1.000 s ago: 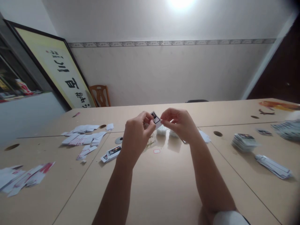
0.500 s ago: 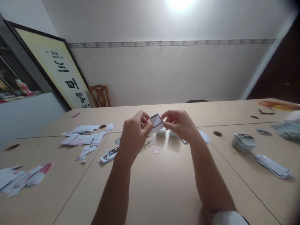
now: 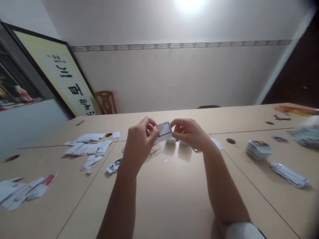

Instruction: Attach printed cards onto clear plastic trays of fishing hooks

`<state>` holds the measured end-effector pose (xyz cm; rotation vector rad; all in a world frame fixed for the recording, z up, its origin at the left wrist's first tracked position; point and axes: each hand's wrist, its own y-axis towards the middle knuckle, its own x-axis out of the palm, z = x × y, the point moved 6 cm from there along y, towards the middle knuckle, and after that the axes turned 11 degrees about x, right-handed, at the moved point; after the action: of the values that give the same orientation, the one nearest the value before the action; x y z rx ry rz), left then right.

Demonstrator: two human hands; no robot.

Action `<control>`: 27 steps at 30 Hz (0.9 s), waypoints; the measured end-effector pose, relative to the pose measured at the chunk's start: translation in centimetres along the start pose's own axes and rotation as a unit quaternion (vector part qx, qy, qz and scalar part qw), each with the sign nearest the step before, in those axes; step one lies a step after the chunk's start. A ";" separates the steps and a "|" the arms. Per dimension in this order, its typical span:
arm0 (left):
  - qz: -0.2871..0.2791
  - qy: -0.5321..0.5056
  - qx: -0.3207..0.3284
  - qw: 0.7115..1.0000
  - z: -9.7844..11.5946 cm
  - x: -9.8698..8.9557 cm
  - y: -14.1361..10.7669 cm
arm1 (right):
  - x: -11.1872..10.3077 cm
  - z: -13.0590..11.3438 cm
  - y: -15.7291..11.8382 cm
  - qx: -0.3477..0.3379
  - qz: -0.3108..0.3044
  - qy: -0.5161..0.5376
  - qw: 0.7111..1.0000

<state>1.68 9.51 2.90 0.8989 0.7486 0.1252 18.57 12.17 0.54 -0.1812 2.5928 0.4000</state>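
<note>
Between my hands, above the table, is a small white card [image 3: 163, 130] with black lines along its edges, tilted toward me. My left hand [image 3: 142, 136] pinches its left side between thumb and fingers. At the right edge, the thumb and fingertips of my right hand [image 3: 188, 133] are closed on the card. Below them on the table lie a clear bag with a gold-coloured thing [image 3: 154, 152] in it and a small white label with a red border [image 3: 166, 160]. Printed strips [image 3: 114, 165] lie near my left forearm, partly covered by it.
White paper slips [image 3: 87, 147] lie in piles on the left of the table [image 3: 171, 199], with more slips [image 3: 30, 191] at the near left. To the right are a stack of cards [image 3: 259, 149], a bundle of white strips [image 3: 289, 175] and another pile [image 3: 305, 135].
The card has shifted slightly left and shows more of its face. My left hand has moved a little left with it, uncovering more of the clear bag.
</note>
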 end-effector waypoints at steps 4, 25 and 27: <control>-0.041 -0.032 0.007 0.999 0.4 0.5 -0.1 | 0.1 -0.1 -0.1 -0.001 -0.042 0.006 0.999; -0.024 -0.039 -0.002 0.999 -0.4 0.2 0.0 | -0.8 0.7 0.4 0.034 0.012 0.017 0.999; -0.024 -0.059 -0.001 0.998 -0.4 0.2 0.0 | -0.8 0.7 0.5 0.031 0.005 0.031 0.999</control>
<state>1.57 9.85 2.64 0.8782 0.6591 0.0306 19.52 12.87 0.49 -0.1610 2.6634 0.3210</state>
